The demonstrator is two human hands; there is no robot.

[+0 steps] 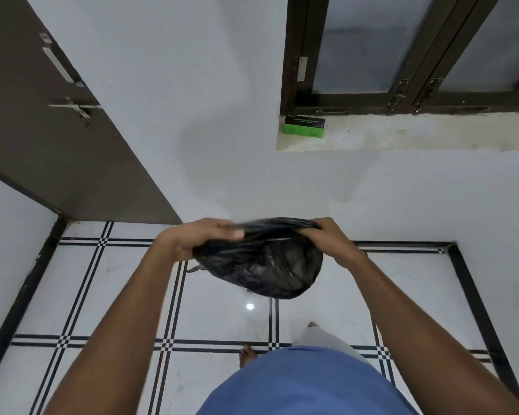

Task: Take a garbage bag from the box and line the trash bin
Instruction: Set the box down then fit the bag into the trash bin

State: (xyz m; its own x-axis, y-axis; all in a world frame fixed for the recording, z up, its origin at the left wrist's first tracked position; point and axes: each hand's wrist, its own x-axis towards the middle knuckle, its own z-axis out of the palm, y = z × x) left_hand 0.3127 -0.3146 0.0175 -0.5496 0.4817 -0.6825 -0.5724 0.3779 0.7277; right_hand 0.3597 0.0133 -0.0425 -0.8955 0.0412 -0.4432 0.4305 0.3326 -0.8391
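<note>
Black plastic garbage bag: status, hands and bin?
Left hand and right hand both grip black plastic garbage bag, held above tiled floor. Green box on window ledge. Bin not visible.

You will find nothing legible here. The green and black box (304,126) on the window ledge (402,136) carries a line of pale print on its dark upper band, but the lettering is too small and blurred for you to read.

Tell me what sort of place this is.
Probably a room in a home, near a corner: glossy white floor tiles with black inlay lines, a brown door with a latch, and a frosted window above a stone sill.
</note>
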